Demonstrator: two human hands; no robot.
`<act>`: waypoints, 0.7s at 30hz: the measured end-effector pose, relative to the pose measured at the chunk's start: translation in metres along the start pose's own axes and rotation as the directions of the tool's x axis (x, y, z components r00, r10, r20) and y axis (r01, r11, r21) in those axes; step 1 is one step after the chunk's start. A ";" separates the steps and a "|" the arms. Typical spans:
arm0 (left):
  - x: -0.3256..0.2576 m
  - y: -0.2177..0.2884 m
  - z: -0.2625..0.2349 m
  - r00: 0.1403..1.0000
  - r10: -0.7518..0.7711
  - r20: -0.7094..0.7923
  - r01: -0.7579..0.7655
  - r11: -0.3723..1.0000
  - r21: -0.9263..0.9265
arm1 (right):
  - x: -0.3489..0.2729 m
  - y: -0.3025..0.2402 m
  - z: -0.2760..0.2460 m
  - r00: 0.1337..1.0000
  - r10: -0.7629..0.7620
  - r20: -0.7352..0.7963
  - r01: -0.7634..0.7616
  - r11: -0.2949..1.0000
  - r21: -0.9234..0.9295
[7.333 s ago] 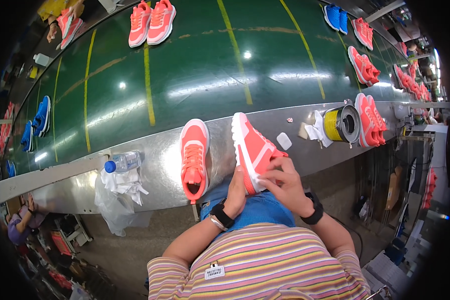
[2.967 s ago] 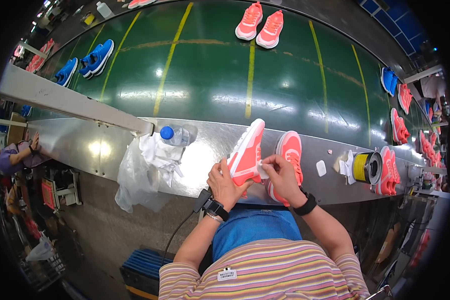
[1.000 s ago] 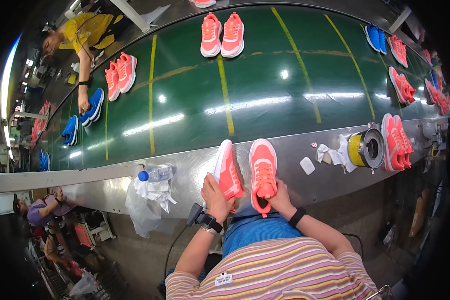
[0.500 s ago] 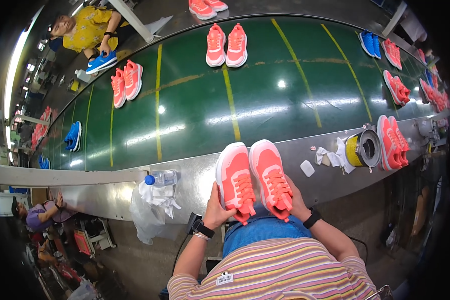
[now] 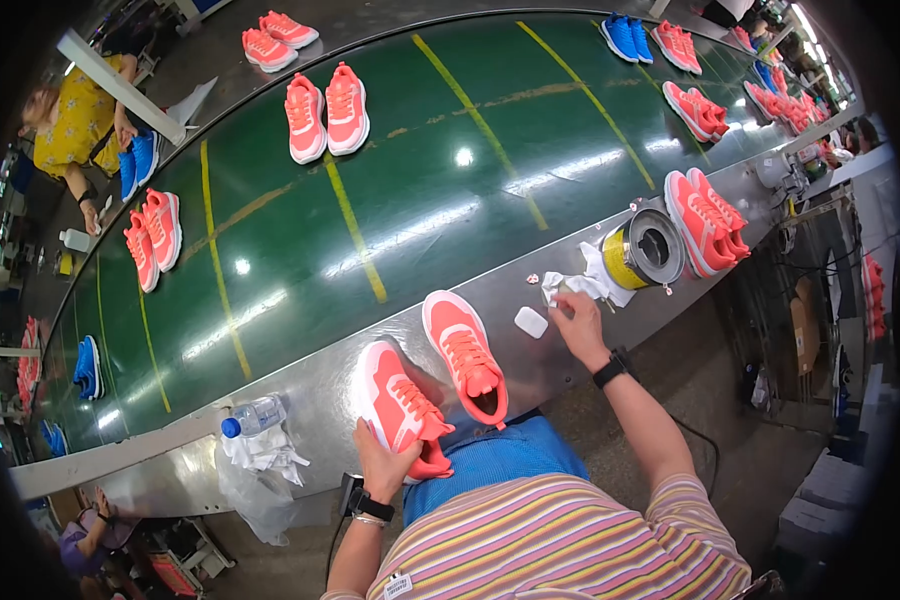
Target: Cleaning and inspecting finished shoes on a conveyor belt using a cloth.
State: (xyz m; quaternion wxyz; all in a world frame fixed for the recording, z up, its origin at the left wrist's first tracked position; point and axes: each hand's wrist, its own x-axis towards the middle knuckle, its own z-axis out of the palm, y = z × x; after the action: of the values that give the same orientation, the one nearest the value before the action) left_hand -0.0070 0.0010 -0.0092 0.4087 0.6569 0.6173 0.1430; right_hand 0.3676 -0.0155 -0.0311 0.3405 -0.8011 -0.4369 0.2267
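Note:
Two coral running shoes with white soles are in front of me at the metal ledge. My left hand grips the left shoe around its heel end, and that shoe is tilted a little. The right shoe rests beside it, toe away from me, with no hand on it. My right hand is at the edge of crumpled white cloths, fingertips pinched together; what is between them is hidden. Just left of that hand lies a small white rounded pad.
A yellow-banded metal can and another coral pair stand to the right. Left, a blue-capped bottle lies on white rags. Coral and blue pairs sit on the green conveyor. Across it, a person in yellow has blue shoes.
My right hand has let go of the right shoe and moved right to the white cloths. My left hand still holds its shoe. The whole view has tilted and shifted.

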 end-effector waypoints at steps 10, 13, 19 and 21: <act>-0.016 0.024 0.001 0.999 0.001 -0.040 0.005 0.987 0.159 | 0.043 0.029 0.011 0.970 -0.206 -0.132 0.160 0.941 -0.297; -0.019 0.034 0.000 0.998 -0.017 -0.055 0.025 0.987 0.160 | 0.035 -0.036 0.003 0.983 -0.099 -0.155 0.121 0.982 0.141; -0.023 0.035 0.000 0.998 -0.020 -0.064 0.027 0.993 0.116 | 0.003 -0.161 0.060 0.770 -0.320 0.552 0.229 0.946 0.230; -0.022 0.033 0.004 0.998 -0.007 -0.059 0.015 0.991 0.131 | -0.006 -0.173 0.098 0.649 -0.437 0.622 0.368 0.897 0.246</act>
State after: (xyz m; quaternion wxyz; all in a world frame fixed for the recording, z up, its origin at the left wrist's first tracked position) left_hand 0.0146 -0.0178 0.0191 0.3470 0.6744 0.6408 0.1187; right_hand 0.2053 0.0803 0.0329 0.2432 -0.5322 -0.6839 0.4358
